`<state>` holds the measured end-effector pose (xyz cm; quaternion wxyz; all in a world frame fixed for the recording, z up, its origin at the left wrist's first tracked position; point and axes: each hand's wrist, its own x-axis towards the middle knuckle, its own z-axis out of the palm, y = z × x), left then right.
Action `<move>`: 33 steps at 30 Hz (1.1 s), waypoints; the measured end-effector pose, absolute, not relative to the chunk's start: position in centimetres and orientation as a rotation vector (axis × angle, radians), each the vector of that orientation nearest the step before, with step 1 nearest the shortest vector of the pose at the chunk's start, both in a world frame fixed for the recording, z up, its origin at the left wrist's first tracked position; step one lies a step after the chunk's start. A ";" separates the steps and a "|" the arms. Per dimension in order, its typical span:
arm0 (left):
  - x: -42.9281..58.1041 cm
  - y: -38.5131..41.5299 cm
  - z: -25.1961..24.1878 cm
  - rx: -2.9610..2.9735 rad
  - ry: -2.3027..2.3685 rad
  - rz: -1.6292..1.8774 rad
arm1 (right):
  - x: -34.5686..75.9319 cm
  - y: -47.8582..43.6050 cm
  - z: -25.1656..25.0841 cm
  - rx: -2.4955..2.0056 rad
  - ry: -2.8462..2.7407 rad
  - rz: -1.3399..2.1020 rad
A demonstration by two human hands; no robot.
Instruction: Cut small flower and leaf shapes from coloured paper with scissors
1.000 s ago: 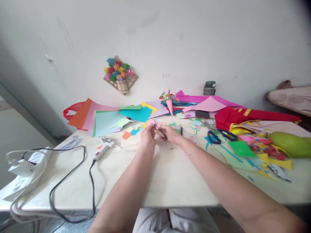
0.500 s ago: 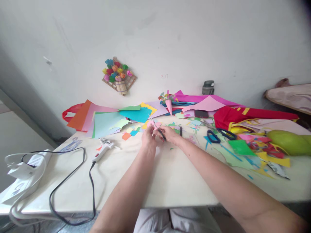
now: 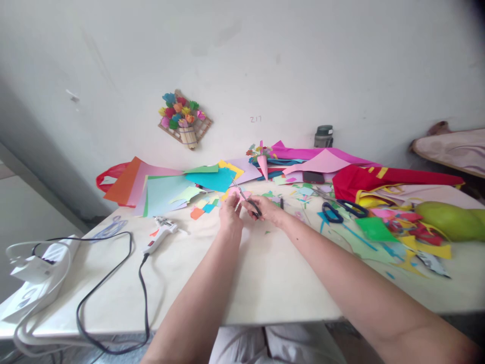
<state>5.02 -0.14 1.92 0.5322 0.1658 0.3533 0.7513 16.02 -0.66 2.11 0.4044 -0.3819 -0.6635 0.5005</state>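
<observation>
The right hand point(image 3: 267, 209) is holding scissors point(image 3: 257, 209); I cannot tell whether the left hand point(image 3: 230, 213) is gripping anything. Toward one o'clock from them, a pink cone point(image 3: 262, 165) is pointing downward.

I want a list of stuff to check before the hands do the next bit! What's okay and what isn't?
1. Scissors held in the right hand: ok.
2. Left hand well away from the blades: not ok, its fingertips are very close to them; touching or not, I cannot tell.
3. Paper firmly gripped by the left hand: cannot tell; pink shows at the fingertips, but it is too small to be sure.
4. Glue gun away from both hands: ok, it lies on the table beyond the left arm.
5. Glue gun cool: cannot tell.
6. Black cord kept on the table: not ok, a loop hangs over the front edge.
</observation>
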 end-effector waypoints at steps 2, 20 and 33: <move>5.0 0.0 1.9 0.417 0.846 1.810 | 16.2 -0.6 2.1 -0.953 -1.687 1.262; 4.6 0.1 2.2 0.493 0.921 1.810 | 17.3 0.6 1.6 -0.920 -1.746 1.275; 4.7 0.1 2.0 0.519 0.939 1.795 | 17.1 0.8 1.4 -0.926 -1.732 1.261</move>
